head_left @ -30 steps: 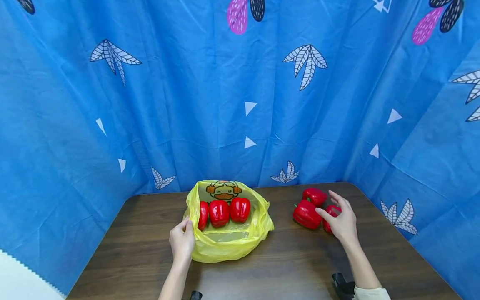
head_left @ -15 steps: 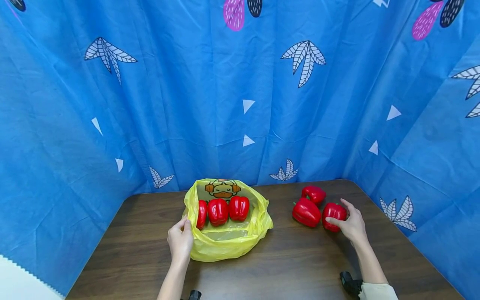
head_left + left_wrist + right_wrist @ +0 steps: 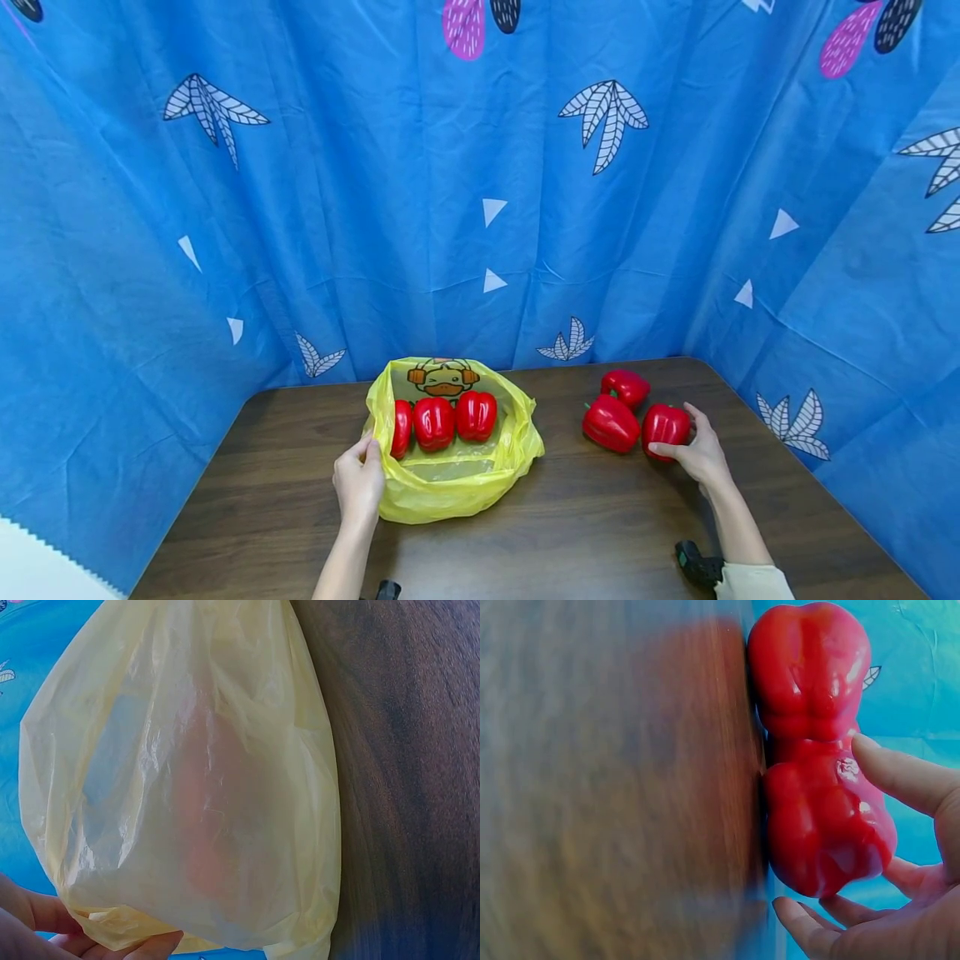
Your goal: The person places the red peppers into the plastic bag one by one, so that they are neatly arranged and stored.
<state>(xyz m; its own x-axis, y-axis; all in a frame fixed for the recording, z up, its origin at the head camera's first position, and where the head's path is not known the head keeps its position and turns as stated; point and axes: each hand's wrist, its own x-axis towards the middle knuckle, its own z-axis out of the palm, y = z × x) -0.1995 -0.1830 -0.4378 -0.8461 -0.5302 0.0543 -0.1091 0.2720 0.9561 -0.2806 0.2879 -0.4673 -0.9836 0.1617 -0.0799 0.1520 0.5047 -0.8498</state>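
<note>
A yellow plastic bag [image 3: 442,500] with a duck print stands with its mouth spread, and several red bell peppers [image 3: 434,423] sit inside. My left hand [image 3: 358,483] pinches the bag's left rim; the left wrist view has its fingers [image 3: 154,946] at the crumpled edge. Over on the right, my right hand [image 3: 703,454] reaches around a red bell pepper [image 3: 666,427] resting on the table, thumb on one side and fingers on the other. In the right wrist view the fingers are spread loosely about this pepper [image 3: 825,832]; firm contact is not clear.
Two more red bell peppers lie close by: one front pepper [image 3: 611,423] and one behind it [image 3: 625,388]. The dark wooden table [image 3: 525,550] ends at a blue patterned curtain [image 3: 420,208] at the back and sides.
My right hand has shifted right and slightly down, from above the rightmost bell pepper to around it. That pepper stays in place. The left hand keeps its pinch on the bag.
</note>
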